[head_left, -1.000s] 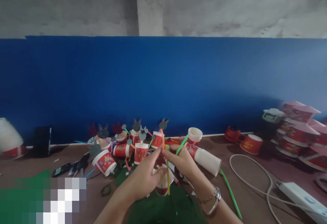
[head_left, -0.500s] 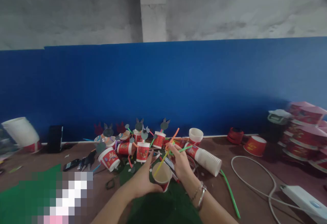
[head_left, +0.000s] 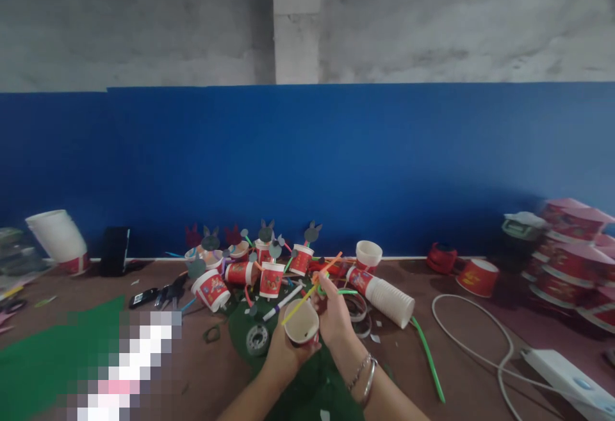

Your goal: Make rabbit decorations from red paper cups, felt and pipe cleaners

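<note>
My left hand (head_left: pixel 283 352) is wrapped around a paper cup (head_left: pixel 302 323) from the left and below, its open mouth tilted toward me. A dark spot shows inside the cup near its lower rim. Close against the cup's right side, my right hand (head_left: pixel 335 320) pinches a crossed bunch of coloured drinking straws (head_left: pixel 332 262). The yellow one lies across the cup's mouth, the orange one points up to the right, and a green one sticks out rightward. A white marker (head_left: pixel 283 301) and a grey tape roll (head_left: pixel 258 339) lie left of the cup.
Red cups with dark paper animal heads (head_left: pixel 271 280) crowd the table behind my hands. Right of them lies a stack of paper cups (head_left: pixel 387 299) with a green straw (head_left: pixel 430 360). Further right are a cable, a white power strip (head_left: pixel 562 376) and red paper lanterns (head_left: pixel 569 261).
My left hand has shifted lower around the cup, which sits slightly higher. The straws now lie across its mouth. The marker and tape roll have come into view.
</note>
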`<state>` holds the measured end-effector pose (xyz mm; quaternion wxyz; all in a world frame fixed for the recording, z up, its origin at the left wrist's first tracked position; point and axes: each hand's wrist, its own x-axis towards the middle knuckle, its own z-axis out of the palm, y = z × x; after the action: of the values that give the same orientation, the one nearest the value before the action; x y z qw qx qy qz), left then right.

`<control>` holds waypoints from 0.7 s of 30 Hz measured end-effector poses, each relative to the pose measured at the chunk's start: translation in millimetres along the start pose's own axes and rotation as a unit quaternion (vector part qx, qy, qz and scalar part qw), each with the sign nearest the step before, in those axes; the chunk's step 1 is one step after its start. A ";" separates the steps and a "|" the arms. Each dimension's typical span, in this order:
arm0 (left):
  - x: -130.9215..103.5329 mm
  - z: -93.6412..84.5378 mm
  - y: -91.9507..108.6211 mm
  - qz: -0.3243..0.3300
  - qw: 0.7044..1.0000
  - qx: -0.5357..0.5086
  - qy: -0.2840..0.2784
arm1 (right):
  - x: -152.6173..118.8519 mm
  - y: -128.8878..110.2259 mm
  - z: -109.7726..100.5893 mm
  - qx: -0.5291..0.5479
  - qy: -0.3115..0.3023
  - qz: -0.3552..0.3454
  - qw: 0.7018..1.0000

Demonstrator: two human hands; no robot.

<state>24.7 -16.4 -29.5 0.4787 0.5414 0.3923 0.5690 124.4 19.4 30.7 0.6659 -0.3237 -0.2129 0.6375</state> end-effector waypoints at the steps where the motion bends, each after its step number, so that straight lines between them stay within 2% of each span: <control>1: -0.7 -1.0 -0.4 0.006 1.000 0.000 -0.002 | -1.1 -2.3 0.2 -0.017 -0.008 -0.019 1.000; 3: -0.9 -4.8 -0.2 0.023 1.000 0.010 0.004 | -4.9 -10.7 0.7 -0.072 -0.028 -0.083 0.994; 5: -0.5 -9.9 0.5 0.048 0.998 0.033 0.016 | -10.4 -22.3 1.6 -0.162 -0.068 -0.152 0.973; 7: -0.3 -14.3 0.8 0.075 0.995 0.059 0.033 | -16.5 -32.9 2.7 -0.261 -0.137 -0.216 0.931; 9: -1.1 -16.2 0.7 0.103 0.991 0.071 0.045 | -21.6 -38.8 3.6 -0.350 -0.202 -0.266 0.875; 12: -3.6 -14.5 2.0 0.128 0.989 0.057 0.051 | -25.6 -38.4 3.4 -0.424 -0.244 -0.311 0.815; 15: -5.5 -11.3 5.6 0.129 0.990 0.043 0.035 | -25.8 -33.2 1.3 -0.448 -0.257 -0.317 0.795; 18: -5.7 -9.7 9.3 0.124 0.991 0.041 0.016 | -24.9 -29.7 -0.7 -0.456 -0.272 -0.308 0.789; 21: -5.3 -8.8 11.3 0.121 0.992 0.031 0.025 | -24.4 -28.9 -1.0 -0.461 -0.281 -0.306 0.784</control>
<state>14.4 -23.5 -20.8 0.3793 0.5851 0.3536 0.6235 143.2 -4.2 53.5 0.5086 -0.3162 -0.7469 0.2890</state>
